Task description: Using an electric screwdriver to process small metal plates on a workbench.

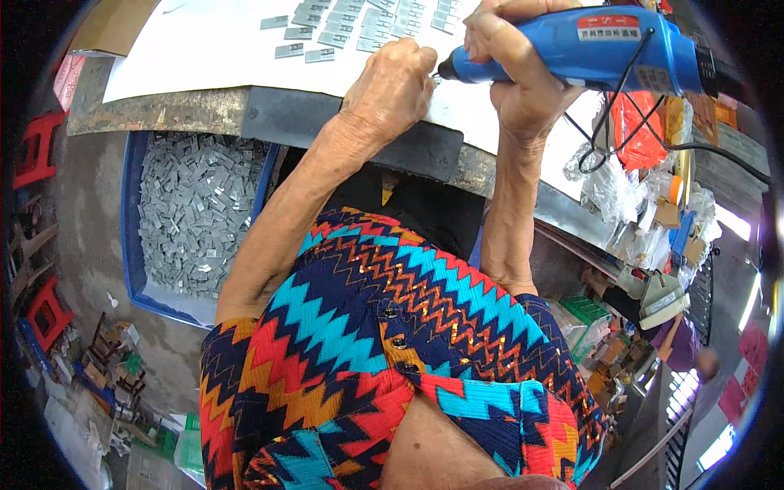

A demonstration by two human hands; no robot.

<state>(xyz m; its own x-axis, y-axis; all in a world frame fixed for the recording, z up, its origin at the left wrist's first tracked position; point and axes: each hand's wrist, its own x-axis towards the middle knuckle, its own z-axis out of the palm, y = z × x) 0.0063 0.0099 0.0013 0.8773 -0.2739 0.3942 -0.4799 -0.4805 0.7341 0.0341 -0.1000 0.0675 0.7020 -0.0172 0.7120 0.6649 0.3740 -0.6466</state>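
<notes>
A seated-height view down a person's front shows two bare hands at work over a table covered with white sheeting (192, 53). The left hand (396, 86) is curled in, knuckles up, fingers bent toward the tip of the tool; its fingertips are hidden from me, so I cannot tell whether it pinches something. The right hand (527, 86) wraps firmly around a blue, cylindrical power tool with a black nose (616, 53), thumb and fingers closed about the front of its body. The tool lies roughly level, its nose pointing left, just beside the left hand. A thin black cable (704, 147) loops below it and runs off right.

Two labels are on the tool: a red-and-white rectangular label (608, 29) with bold characters, and a smaller greyish label (654, 78) whose print is too small for me to read.

Beyond the left hand, small flat grey rectangular pieces (320, 55) lie in slanting rows on the sheeting, each with a darker marking at one end. Below the table's left side, a blue rectangular plastic bin (131, 233) holds a great heap of loose grey pieces (196, 216). To the right of the right forearm sits a crumpled bright red plastic bag (639, 131).
</notes>
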